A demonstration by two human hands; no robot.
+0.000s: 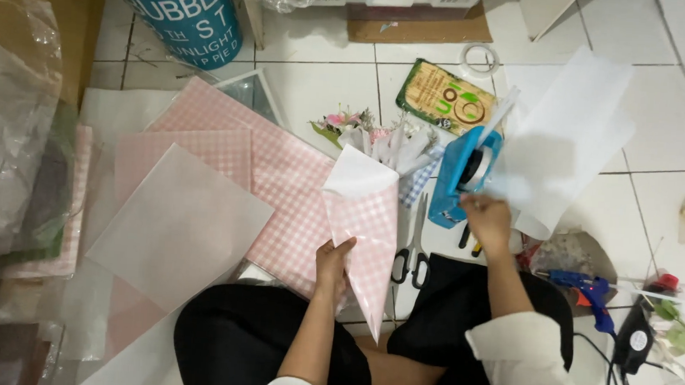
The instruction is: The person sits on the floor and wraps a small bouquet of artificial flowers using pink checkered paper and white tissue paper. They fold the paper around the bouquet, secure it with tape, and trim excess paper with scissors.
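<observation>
My left hand grips a small bouquet wrapped in a cone of pink checked paper, point down toward my lap. White tissue and small pink flowers poke out of its top. My right hand rests against a blue tape dispenser on the floor, with a strip of clear tape sticking up from it. Scissors lie between my hands.
Sheets of pink checked paper and translucent white paper lie at left. White sheets, a green-edged packet and a tape roll sit at the back right. A blue glue gun and cables are near my right knee. A teal bucket stands at the back.
</observation>
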